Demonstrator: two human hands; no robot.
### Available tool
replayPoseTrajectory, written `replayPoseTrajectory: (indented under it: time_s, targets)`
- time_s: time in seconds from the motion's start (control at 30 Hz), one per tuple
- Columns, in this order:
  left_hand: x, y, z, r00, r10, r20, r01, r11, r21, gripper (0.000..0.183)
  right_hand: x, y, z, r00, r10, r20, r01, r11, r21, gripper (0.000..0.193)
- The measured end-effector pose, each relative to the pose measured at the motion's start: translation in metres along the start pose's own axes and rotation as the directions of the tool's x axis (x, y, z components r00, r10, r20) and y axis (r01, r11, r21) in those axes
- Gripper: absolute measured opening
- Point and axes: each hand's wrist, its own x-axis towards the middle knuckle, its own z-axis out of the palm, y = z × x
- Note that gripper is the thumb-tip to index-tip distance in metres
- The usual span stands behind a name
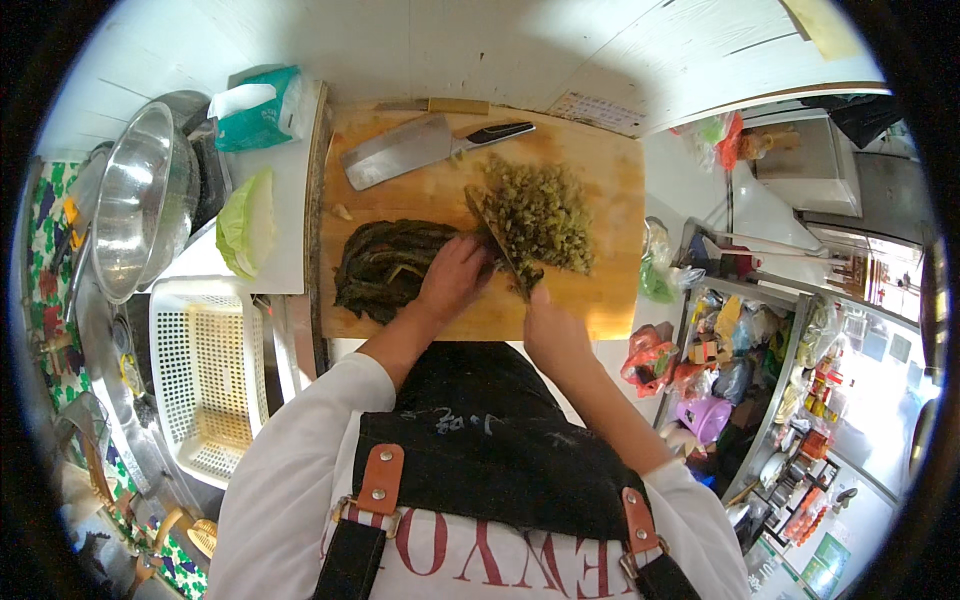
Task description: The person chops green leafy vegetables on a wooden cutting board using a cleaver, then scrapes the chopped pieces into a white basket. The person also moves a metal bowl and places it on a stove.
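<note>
On the wooden cutting board (pixel 615 220), I can see a heap of dark leafy greens (pixel 385 265) lying over the left half, and a pile of finely chopped green bits (pixel 545 215) spread to the right of the board's middle. Between the two, a knife (pixel 500 243) slants across the board, its blade edge-on to me and somewhat blurred. The right hand (pixel 552 332), at the board's near edge, is closed around the knife's handle. The left hand (pixel 455 275) sits over the board's middle, fingers bent down onto the right end of the greens, close beside the blade; I cannot tell whether they grip or only press. The hands are apart from each other. Toward the board's far edge I see a broad cleaver (pixel 400 152) lying flat, its black handle pointing right. Just left of the board stands a cut piece of cabbage (pixel 245 225), with a teal tissue pack (pixel 265 115) beyond it. Farther left of the board I make out a shiny metal bowl (pixel 140 200) and a white slotted basket (pixel 155 370).
</note>
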Motion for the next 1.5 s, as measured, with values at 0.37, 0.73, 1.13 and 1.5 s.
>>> replayPoseTrajectory:
  time_s: [0.37, 0.73, 1.13, 1.5]
  targets:
    - [0.000, -0.001, -0.015, 0.985, -0.025, 0.169, -0.042, 0.922, 0.384, 0.056, 0.019, 0.020, 0.025, 0.997, -0.015, -0.079, 0.024, 0.993, 0.115, 0.019]
    - [0.034, -0.005, -0.005, 0.825, -0.525, 0.210, 0.392, 0.799, 0.456, 0.073, 0.010, 0.049, 0.006, 0.959, -0.075, -0.275, 0.121, 0.980, 0.155, 0.018]
    - [0.025, 0.014, -0.015, 0.995, 0.041, 0.091, -0.056, 0.984, 0.172, 0.035, -0.011, 0.026, -0.015, 0.968, -0.142, -0.208, 0.143, 0.990, -0.008, 0.013]
    - [0.018, -0.003, -0.004, 0.997, 0.025, 0.066, -0.030, 0.997, 0.074, 0.027, 0.031, 0.029, 0.007, 0.995, -0.090, -0.050, 0.090, 0.996, 0.001, 0.020]
